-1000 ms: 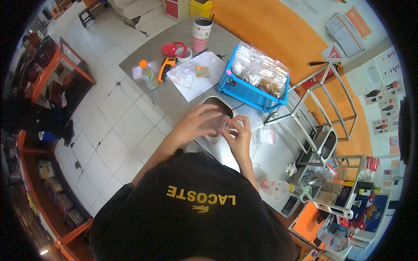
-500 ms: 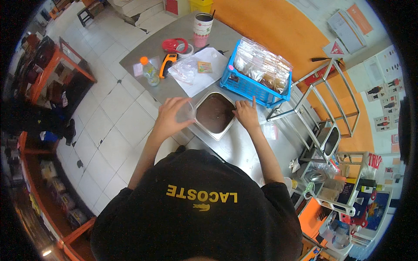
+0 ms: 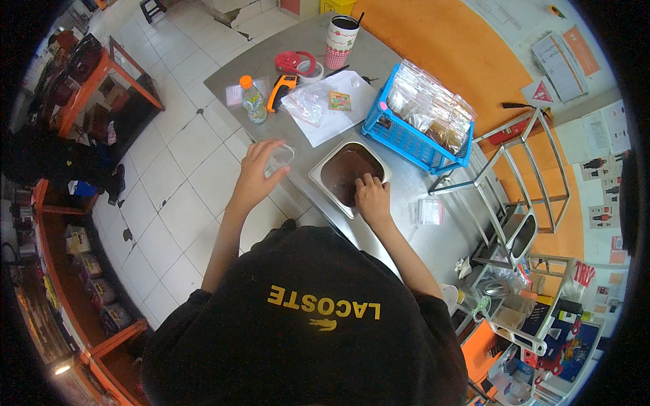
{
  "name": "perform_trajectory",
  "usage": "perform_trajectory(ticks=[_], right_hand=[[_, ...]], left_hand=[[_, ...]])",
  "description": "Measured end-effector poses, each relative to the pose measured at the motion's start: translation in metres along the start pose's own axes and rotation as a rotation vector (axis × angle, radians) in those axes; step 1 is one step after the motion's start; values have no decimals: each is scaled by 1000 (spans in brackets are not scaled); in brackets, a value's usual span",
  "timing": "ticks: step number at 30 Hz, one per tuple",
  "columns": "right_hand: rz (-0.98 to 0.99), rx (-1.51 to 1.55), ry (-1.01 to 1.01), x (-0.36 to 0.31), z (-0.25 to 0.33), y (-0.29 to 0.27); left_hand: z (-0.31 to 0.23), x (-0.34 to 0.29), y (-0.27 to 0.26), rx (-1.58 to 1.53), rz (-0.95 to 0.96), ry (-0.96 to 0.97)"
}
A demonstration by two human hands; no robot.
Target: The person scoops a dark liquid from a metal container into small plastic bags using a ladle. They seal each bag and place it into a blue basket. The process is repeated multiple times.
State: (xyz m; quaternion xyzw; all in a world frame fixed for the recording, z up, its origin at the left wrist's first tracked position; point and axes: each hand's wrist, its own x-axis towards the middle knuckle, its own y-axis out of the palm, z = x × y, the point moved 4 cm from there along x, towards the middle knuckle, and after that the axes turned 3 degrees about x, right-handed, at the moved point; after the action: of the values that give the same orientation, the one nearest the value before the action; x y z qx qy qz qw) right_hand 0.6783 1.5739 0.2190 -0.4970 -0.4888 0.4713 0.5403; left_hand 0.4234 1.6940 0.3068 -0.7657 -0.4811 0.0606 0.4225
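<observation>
A square stainless steel container [image 3: 317, 177] stands at the near edge of the metal table, with a dark brown mass [image 3: 344, 168] inside. My right hand [image 3: 374, 199] reaches over its near right side. The fingers are closed and point down at the brown mass; whatever they pinch is too small or hidden to name. Left of the container, my left hand [image 3: 256, 174] is closed round a clear plastic cup [image 3: 283, 157], held tilted beyond the table edge and apart from the container.
Behind the container stands a blue basket [image 3: 407, 143] of clear packets. A bottle with an orange cap [image 3: 254, 101], an orange-black handheld device [image 3: 279, 91], a tape dispenser [image 3: 295, 62], white paper [image 3: 323, 134] and a tumbler [image 3: 340, 44] occupy the far side. A metal frame [image 3: 501, 152] is at right.
My right hand has moved from the container's right rim to over the brown mass. My left hand has drawn the clear cup away from the container's left side. The whole view has shifted slightly.
</observation>
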Motion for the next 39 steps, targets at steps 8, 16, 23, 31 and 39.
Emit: perform_trajectory(ticks=[8, 16, 23, 31, 39], right_hand=[[-15, 399, 186, -28, -22, -28], [-125, 852, 242, -53, -41, -30], [-215, 791, 231, -55, -46, -87], [-399, 673, 182, -50, -45, -190], [-491, 668, 140, -46, -39, -219]], left_hand=[[-8, 5, 7, -126, 27, -31], [-11, 17, 24, -234, 66, 24], [-6, 33, 47, -308, 110, 88], [-8, 44, 80, -406, 196, 75], [-34, 42, 91, -383, 304, 80]])
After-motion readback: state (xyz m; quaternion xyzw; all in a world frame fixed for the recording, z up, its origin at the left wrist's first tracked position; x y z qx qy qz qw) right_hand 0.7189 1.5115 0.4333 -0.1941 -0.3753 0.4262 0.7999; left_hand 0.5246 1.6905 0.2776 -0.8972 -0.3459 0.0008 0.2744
